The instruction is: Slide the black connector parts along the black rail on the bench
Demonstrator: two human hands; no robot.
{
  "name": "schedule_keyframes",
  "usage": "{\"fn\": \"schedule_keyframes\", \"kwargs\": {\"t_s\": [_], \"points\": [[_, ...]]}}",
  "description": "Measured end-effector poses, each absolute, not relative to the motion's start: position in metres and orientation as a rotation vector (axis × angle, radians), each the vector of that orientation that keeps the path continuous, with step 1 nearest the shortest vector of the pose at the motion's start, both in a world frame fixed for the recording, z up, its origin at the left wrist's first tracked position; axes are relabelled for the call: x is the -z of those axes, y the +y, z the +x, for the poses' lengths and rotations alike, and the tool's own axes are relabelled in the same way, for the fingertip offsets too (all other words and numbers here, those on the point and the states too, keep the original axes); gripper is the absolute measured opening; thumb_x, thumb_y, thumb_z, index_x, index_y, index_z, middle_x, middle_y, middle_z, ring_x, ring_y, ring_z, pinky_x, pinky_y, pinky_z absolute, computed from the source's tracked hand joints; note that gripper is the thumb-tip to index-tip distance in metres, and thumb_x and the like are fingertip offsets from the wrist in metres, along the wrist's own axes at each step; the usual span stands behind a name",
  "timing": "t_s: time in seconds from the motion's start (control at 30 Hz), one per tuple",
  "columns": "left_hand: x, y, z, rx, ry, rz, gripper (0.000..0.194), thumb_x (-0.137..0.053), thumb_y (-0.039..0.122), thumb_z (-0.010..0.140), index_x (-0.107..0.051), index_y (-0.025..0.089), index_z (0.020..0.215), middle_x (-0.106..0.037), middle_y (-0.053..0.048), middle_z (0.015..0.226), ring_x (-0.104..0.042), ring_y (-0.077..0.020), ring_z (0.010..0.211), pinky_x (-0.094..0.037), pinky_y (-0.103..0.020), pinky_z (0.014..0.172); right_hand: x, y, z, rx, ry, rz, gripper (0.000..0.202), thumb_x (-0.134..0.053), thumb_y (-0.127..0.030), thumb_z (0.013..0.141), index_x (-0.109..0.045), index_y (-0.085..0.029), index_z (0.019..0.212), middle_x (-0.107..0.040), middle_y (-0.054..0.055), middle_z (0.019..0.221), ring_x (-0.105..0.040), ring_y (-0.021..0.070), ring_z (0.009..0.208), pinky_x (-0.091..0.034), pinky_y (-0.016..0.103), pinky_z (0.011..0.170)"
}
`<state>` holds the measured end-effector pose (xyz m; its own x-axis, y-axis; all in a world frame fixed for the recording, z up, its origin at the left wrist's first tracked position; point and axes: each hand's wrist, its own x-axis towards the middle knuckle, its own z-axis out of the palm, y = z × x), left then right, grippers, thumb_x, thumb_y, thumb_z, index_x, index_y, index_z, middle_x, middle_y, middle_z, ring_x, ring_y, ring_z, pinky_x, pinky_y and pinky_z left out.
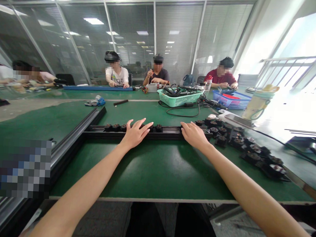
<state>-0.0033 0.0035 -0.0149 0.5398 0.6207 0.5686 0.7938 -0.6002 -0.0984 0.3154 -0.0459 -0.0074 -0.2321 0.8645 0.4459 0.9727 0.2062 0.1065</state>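
A long black rail [170,136] with a grey channel lies across the green table before me. Several small black modules [116,127] sit in a row along its channel. My left hand [136,134] is over the middle of that row, its fingers spread and partly covering the modules. Toward the rail's right end, my right hand [195,135] has its fingers bent over the rail and closed on it; whether a module is under them is hidden. Just right of this hand, many more loose black modules [254,149] lie in rows.
Another long black rail [74,137] runs along the left, past the table's front edge. Beyond are a green basket [178,99] of cables, a blue basket [234,101], gloves [96,101] and a phone [238,120]. Several people sit across the table.
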Motion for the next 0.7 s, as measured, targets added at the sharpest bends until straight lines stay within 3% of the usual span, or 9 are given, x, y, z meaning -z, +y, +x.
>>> {"fn": "schedule_keyframes", "kwargs": {"t_s": [0.5, 0.7], "points": [[0.013, 0.0009, -0.0018, 0.71, -1.184, -2.433, 0.047, -0.03, 0.042, 0.109, -0.055, 0.037, 0.148, -0.052, -0.014, 0.155, -0.053, -0.0275, 0.138, -0.014, -0.061, 0.12, 0.0016, -0.0507, 0.3111, 0.551, -2.178, -1.788, 0.036, -0.033, -0.023, 0.105, -0.061, -0.013, 0.124, -0.073, 0.015, 0.108, -0.062, 0.0284, 0.11, -0.038, 0.036, 0.104], [0.0137, 0.0012, -0.0015, 0.712, -1.184, -2.435, 0.047, -0.03, 0.042, 0.109, -0.055, 0.037, 0.149, -0.052, -0.014, 0.156, -0.053, -0.0277, 0.139, -0.013, -0.061, 0.121, -0.0011, -0.0531, 0.3117, 0.515, -2.144, -1.868, 0.035, -0.034, -0.023, 0.104, -0.061, -0.014, 0.123, -0.072, 0.015, 0.106, -0.062, 0.0281, 0.106, -0.041, 0.034, 0.092]]}}
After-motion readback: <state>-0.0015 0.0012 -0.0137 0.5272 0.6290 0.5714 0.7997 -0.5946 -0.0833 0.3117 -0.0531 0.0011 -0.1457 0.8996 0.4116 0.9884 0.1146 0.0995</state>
